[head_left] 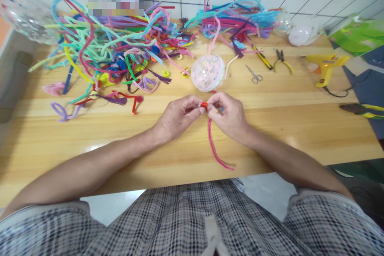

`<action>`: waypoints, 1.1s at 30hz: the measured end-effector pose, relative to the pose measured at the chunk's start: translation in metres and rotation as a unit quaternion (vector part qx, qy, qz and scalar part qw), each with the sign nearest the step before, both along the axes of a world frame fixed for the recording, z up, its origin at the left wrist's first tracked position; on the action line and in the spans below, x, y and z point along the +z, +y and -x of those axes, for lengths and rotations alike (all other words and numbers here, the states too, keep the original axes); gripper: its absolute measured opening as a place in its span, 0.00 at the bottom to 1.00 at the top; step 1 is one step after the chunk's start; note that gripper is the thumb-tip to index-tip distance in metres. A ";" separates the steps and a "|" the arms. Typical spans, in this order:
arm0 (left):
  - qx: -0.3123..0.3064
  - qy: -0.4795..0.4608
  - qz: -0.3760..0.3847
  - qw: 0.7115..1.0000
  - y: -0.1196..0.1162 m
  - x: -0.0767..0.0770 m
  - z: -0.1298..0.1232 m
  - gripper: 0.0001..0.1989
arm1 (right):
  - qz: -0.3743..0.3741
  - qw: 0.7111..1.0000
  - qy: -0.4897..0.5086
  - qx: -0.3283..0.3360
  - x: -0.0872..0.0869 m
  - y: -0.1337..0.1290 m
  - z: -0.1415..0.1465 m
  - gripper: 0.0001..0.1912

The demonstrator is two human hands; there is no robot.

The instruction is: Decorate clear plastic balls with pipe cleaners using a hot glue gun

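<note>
Near the middle of the wooden table [144, 116], my left hand [183, 114] and my right hand [226, 114] meet at the fingertips. Both pinch a small red piece [204, 105] between them, its ends covered by the fingers. From under my right hand a dark pink pipe cleaner [213, 146] hangs in a curve toward the table's front edge. Just beyond the hands sits a clear round ball [208, 73] with speckles inside and pink strands beside it.
Piled pipe cleaners [105, 40] cover the back left, with another bundle [234, 20] at the back centre. Toward the right lie small scissors [254, 75], a yellow cutter [261, 56], pliers [282, 62], a yellow glue gun [325, 68] and larger pliers [360, 109].
</note>
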State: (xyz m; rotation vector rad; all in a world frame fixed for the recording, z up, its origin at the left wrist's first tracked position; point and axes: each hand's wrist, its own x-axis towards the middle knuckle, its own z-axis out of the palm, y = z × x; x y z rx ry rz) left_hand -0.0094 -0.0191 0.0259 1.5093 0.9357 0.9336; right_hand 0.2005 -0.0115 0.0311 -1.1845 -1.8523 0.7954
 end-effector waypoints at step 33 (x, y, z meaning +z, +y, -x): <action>0.009 0.080 -0.049 0.996 -0.010 0.016 0.003 0.15 | -0.106 0.992 0.064 0.020 -0.005 -0.010 -0.001 0.06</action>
